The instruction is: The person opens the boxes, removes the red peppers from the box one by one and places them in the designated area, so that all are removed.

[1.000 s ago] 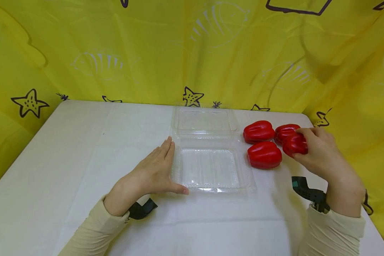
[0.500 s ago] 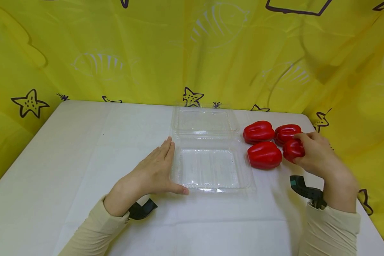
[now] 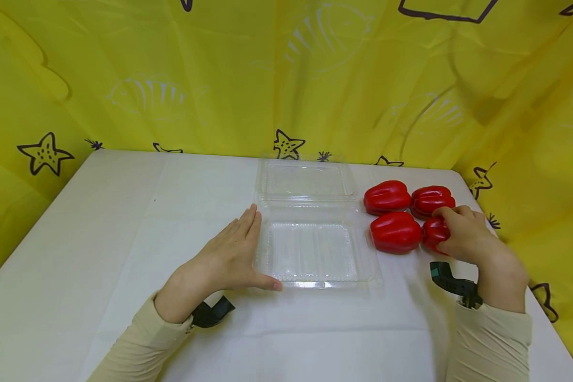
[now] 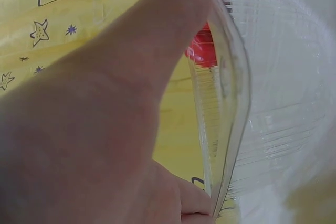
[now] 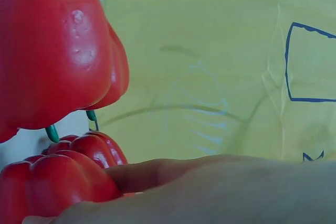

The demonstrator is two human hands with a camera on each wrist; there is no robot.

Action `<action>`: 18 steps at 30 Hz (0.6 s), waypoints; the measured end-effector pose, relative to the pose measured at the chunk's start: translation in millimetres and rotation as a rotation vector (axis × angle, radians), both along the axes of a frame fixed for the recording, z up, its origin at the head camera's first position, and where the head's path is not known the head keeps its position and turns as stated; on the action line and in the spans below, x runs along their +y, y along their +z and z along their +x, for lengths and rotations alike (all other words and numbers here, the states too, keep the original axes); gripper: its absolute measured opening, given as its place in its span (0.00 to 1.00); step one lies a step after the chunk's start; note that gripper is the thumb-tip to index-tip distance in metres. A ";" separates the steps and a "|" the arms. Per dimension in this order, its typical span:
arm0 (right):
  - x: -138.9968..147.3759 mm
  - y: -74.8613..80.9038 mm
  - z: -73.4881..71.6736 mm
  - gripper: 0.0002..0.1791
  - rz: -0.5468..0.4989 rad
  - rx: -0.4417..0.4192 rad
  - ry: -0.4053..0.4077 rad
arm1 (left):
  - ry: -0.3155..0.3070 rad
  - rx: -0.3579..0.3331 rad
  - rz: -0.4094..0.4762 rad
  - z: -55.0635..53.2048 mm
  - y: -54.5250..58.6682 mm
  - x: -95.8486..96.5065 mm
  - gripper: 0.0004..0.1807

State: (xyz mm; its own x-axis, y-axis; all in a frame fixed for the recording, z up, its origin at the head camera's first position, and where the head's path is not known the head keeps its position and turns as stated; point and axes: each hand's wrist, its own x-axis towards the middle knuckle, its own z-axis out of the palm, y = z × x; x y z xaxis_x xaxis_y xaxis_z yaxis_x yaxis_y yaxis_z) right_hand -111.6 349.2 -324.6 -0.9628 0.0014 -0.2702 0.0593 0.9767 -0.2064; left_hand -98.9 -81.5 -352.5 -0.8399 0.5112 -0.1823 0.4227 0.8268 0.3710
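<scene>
A clear plastic clamshell box (image 3: 315, 254) lies unfolded on the white table, its lid (image 3: 310, 178) laid back behind the base. My left hand (image 3: 219, 262) rests along the base's left edge with straight fingers, thumb at the front corner; the left wrist view shows it against the rim (image 4: 240, 103). To the right, my right hand (image 3: 477, 241) holds a red bell pepper (image 3: 434, 232) between thumb and fingers, the palm hiding part of it. This pepper sits just right of another red bell pepper (image 3: 395, 232), close over the table.
Two more red bell peppers (image 3: 387, 197) (image 3: 432, 200) lie in a row behind. Green stalks (image 5: 52, 132) show in the right wrist view. A yellow patterned curtain (image 3: 229, 79) encloses the table (image 3: 181, 180) at the back and sides.
My right hand has brought its bell pepper toward me and slightly left, down from the back-right pepper to beside the front one. My left hand and the box have stayed put.
</scene>
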 end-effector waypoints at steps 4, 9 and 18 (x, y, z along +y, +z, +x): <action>-0.1 -2.6 -1.3 0.41 -0.012 -0.039 -0.011 | -0.004 0.002 0.002 0.6 0.4 -0.7 0.77; 0.8 -5.0 -2.1 0.45 -0.037 -0.089 -0.014 | -0.015 0.016 0.004 0.9 0.8 -2.3 0.77; 2.2 5.2 3.8 0.47 -0.010 -0.037 0.013 | -0.011 0.073 0.033 -5.2 7.3 -6.6 0.73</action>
